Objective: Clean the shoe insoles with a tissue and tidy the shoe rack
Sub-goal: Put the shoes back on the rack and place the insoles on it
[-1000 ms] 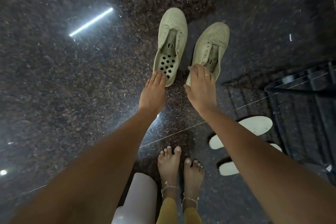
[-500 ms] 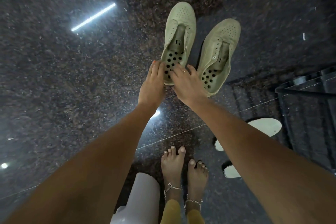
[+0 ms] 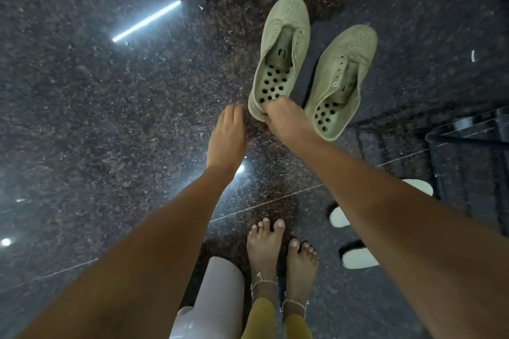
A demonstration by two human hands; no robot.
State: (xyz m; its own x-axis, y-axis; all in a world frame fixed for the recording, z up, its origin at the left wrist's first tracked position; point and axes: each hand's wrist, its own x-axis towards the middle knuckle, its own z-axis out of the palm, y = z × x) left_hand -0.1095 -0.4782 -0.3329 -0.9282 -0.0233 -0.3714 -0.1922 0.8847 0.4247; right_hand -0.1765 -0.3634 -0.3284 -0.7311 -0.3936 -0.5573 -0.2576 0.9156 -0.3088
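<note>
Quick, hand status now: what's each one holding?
Left hand: open, holding nothing.
Right hand: closed on the heel of the pale green shoe nearer the left hand.

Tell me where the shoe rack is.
Head view: the black shoe rack stands at the far right edge, beside the right green shoe on the dark floor.

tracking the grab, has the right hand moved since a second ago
Yes. The right hand moved left, from the heel of the right shoe to the heel of the left shoe, which it now grips.
</note>
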